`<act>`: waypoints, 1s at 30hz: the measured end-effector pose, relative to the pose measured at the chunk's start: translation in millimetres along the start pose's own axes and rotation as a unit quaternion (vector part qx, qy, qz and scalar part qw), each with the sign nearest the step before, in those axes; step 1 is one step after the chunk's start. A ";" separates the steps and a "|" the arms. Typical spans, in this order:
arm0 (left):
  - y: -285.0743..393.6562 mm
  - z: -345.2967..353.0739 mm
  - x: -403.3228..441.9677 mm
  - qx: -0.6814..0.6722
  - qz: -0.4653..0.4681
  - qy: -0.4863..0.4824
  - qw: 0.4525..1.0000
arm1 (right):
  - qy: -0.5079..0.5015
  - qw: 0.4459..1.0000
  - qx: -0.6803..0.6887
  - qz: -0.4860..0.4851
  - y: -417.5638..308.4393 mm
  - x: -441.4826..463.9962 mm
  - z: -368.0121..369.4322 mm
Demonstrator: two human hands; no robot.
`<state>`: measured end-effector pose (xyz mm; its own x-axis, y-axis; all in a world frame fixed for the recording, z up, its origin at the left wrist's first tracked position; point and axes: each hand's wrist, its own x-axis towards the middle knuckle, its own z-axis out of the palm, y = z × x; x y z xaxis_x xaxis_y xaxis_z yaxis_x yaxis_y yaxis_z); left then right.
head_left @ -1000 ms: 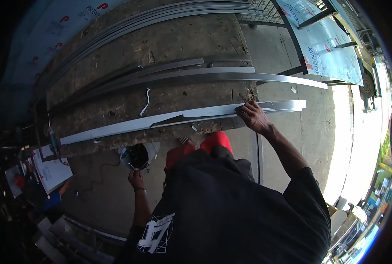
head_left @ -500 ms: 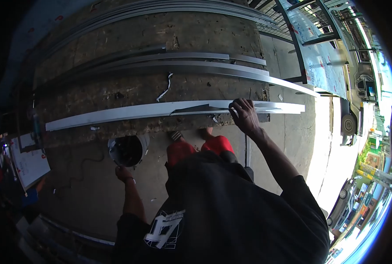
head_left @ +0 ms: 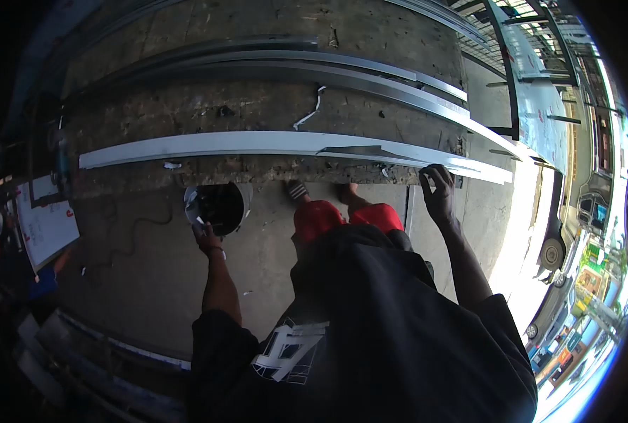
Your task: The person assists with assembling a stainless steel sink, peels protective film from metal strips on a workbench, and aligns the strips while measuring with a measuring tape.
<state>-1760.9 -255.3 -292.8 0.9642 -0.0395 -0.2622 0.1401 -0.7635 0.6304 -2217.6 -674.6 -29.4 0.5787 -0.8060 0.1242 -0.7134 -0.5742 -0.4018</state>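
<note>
Head view: the right hand point(head_left: 439, 201) is raised at the near edge of the workbench point(head_left: 265, 106), beside the white bar point(head_left: 222, 145). Its fingers are curled into a narrow posture, with a small gap between thumb and index finger. Whether the fingertips pinch anything, or touch the bar, cannot be told.

The white bar lies lengthwise on the workbench, just beyond the right hand. It extends far to the left of that hand, and its other end projects past the workbench edge to the right. A dark, tapering patch point(head_left: 356, 149) marks the bar to the left of the right hand. A small pale scrap point(head_left: 385, 170) lies near the same hand, on its left side.

Farther beyond the right hand, metal profiles point(head_left: 370, 84) lie roughly parallel to the bar. Between them and the bar, to the left of the hand, rests a curled white strip point(head_left: 318, 104).

The left hand point(head_left: 207, 238) is low, at the near side of the bucket point(head_left: 243, 208). Its fingers are partly hidden; its grip cannot be told. The bucket opening is just beyond this hand and to its right.
</note>
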 end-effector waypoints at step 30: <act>509.6 181.9 -487.8 0.067 0.555 -0.511 0.652 | 0.099 0.984 0.064 0.132 246.1 -48.1 -71.1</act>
<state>-2200.8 -742.4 23.4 -0.2100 -0.9734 -0.0915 -0.6041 0.0556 0.7949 -2449.1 -787.4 -69.8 0.2821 -0.9444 0.1688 -0.7655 -0.3276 -0.5538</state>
